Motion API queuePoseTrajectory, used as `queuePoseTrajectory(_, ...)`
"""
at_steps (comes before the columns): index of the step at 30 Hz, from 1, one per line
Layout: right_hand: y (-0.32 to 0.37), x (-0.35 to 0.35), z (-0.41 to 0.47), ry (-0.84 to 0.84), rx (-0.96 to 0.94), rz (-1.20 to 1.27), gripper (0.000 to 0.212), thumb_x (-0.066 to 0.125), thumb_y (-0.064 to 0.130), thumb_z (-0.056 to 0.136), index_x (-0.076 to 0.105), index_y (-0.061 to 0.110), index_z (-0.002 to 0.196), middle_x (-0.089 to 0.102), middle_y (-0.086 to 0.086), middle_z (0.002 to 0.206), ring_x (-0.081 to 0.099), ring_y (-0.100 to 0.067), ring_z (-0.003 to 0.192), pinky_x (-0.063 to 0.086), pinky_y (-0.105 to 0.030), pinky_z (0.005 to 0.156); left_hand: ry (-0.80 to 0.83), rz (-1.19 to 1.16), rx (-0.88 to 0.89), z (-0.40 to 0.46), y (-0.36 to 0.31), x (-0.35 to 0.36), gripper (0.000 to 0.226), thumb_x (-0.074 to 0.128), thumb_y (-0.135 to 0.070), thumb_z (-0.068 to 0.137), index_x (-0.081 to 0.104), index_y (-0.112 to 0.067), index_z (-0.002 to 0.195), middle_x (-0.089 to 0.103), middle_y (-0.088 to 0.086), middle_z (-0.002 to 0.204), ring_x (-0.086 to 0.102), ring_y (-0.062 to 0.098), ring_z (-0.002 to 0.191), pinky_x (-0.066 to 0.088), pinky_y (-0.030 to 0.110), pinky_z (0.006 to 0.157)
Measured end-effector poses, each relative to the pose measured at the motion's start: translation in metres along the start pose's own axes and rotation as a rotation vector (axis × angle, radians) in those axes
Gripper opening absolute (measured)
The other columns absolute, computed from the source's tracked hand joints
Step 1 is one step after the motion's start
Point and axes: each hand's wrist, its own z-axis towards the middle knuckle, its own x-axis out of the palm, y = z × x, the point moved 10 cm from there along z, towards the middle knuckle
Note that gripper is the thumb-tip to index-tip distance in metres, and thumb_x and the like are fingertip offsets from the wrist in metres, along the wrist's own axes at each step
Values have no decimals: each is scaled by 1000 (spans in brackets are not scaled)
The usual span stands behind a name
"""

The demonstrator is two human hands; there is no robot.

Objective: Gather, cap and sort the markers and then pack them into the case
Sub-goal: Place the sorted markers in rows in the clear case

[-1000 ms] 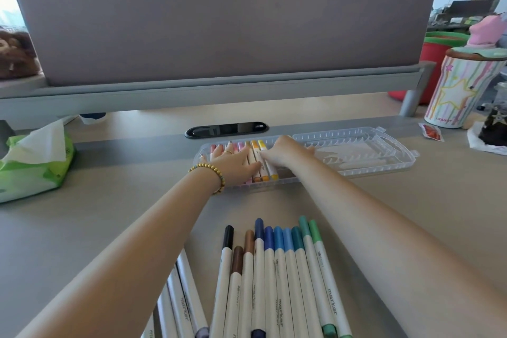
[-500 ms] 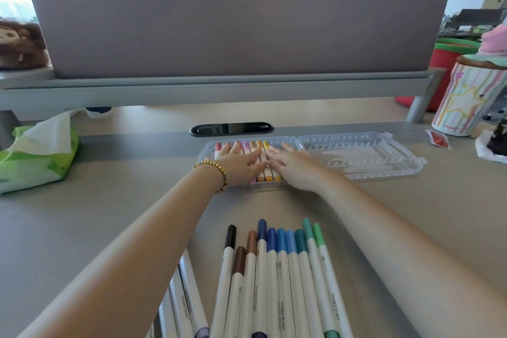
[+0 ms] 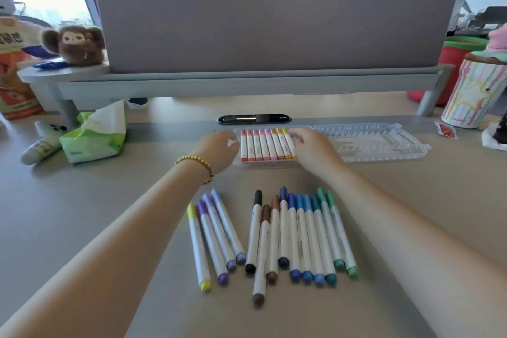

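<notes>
A clear plastic case [image 3: 370, 155] lies open on the desk. Its left half holds a row of several capped markers [image 3: 267, 145], running from red through pink to yellow. My left hand [image 3: 219, 149] sits at the case's left edge with loosely curled fingers. My right hand [image 3: 314, 149] is at the right end of the row, fingertips touching the yellow marker. Nearer to me lie two loose groups: yellow-green and purple markers [image 3: 216, 239], and black, brown, blue and green markers [image 3: 300, 236].
A green tissue pack [image 3: 93, 137] and a toy plane [image 3: 44, 143] lie at the left. A striped cup [image 3: 474, 93] and a small red packet [image 3: 445, 130] are at the right. A black cable slot [image 3: 253, 119] and a grey partition [image 3: 274, 25] are behind the case.
Both hands lay flat over the markers in the case; they have drawn apart to the two ends of the row, uncovering it. The view has pulled back, showing more loose markers.
</notes>
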Motion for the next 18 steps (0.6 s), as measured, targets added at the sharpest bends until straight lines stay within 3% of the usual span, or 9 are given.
queuePoseTrajectory(5,51,11,-44,-37,-46,85,37,34,13,99,55,20,129,53,-6,134,53,-23,115,45,-36,96,-159,-161,-141,-59,42,-28,23,45,-26,94,54,-11,110,60,7,106,51,19,77,38,26,68)
queuePoseTrajectory(8,80,20,-75,-46,-72,122,35,36,9,96,60,17,121,58,-1,125,53,-20,114,42,-29,93,-216,-285,-154,-95,50,-28,18,47,-22,93,53,-12,107,57,2,89,49,14,67,37,25,60)
queuePoseTrajectory(14,93,40,-118,-52,-55,66,33,38,9,95,63,17,116,61,-2,123,51,-23,115,42,-40,97,-91,-102,-216,-132,60,-16,19,49,-32,91,50,-12,91,53,5,91,48,22,80,35,27,66)
queuePoseTrajectory(18,86,45,-129,-24,-50,-31,33,38,8,95,65,16,112,61,-5,120,46,-24,116,40,-41,98,61,20,-233,-141,62,-8,35,46,-38,92,45,-11,69,44,3,66,40,18,58,27,27,49)
